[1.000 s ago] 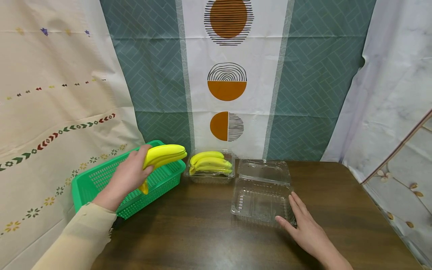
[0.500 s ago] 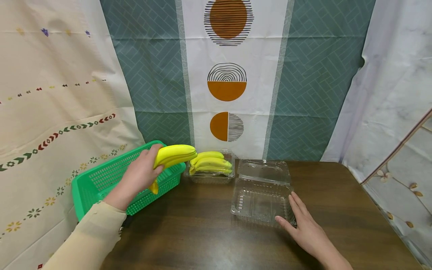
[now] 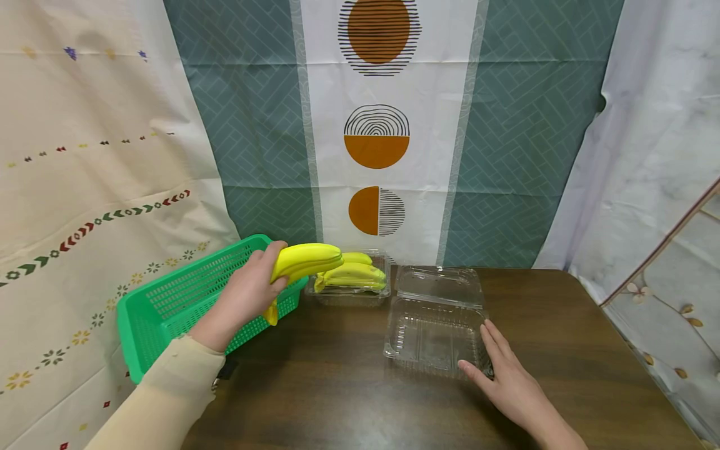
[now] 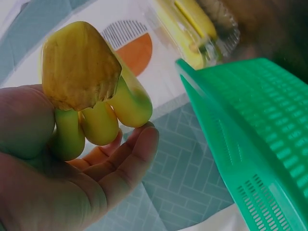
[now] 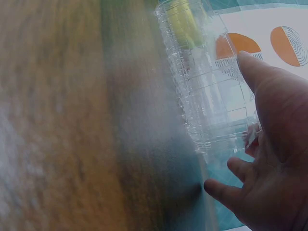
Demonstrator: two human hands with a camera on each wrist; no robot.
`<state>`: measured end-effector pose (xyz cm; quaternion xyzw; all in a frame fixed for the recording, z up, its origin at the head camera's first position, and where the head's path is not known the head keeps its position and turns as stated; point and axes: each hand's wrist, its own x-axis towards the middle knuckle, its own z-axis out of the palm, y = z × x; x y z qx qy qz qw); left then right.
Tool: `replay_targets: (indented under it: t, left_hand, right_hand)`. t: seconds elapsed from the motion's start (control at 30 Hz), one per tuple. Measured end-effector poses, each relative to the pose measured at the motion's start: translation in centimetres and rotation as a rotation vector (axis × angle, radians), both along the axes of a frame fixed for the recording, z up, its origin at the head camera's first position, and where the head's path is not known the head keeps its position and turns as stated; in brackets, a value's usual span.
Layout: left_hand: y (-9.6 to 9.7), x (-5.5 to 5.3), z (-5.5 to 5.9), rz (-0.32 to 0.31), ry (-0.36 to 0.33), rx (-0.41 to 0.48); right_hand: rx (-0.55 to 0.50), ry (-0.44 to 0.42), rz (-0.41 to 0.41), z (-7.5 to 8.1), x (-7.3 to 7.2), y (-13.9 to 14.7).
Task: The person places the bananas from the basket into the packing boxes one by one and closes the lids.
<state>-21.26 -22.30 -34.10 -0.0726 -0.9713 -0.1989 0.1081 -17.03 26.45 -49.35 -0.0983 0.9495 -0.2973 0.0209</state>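
Note:
My left hand (image 3: 254, 284) grips a bunch of bananas (image 3: 308, 259) in the air, over the right end of the green basket. In the left wrist view the bunch's brown stem end (image 4: 81, 67) faces the camera, with the fingers (image 4: 132, 161) curled beneath several bananas. My right hand (image 3: 510, 378) rests at the right side of an open clear plastic clamshell box (image 3: 433, 331), fingers spread and touching its edge. The box's lid (image 3: 440, 285) lies folded back behind it. In the right wrist view the thumb (image 5: 255, 72) lies near the clear box (image 5: 211, 91).
A second clear box (image 3: 351, 300) holding more bananas (image 3: 354, 273) stands at the back, partly covered by the held bunch. The green basket (image 3: 137, 325) sits at the left on the brown table (image 3: 337, 400). A patterned cloth (image 3: 377, 94) hangs behind.
My left hand has carried the banana bunch to the right, from over the basket towards the filled box. The right hand and the open box keep their places.

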Motion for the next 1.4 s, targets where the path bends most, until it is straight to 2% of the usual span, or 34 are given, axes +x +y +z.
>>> replay_targets:
  t: [0.53, 1.2, 1.4]
  left_hand:
    - [3.1, -0.8, -0.4, -0.059, 0.015, 0.002]
    - [6.7, -1.6, -1.2, -0.113, 0.001, 0.012]
    - [7.7, -1.9, -1.4, -0.141, 0.023, 0.008]
  right_hand:
    - [-0.003, 0.016, -0.004, 0.1, 0.2, 0.0]
    - [-0.012, 0.022, -0.004, 0.3, 0.3, -0.1]
    - [-0.013, 0.027, -0.004, 0.3, 0.3, -0.1]
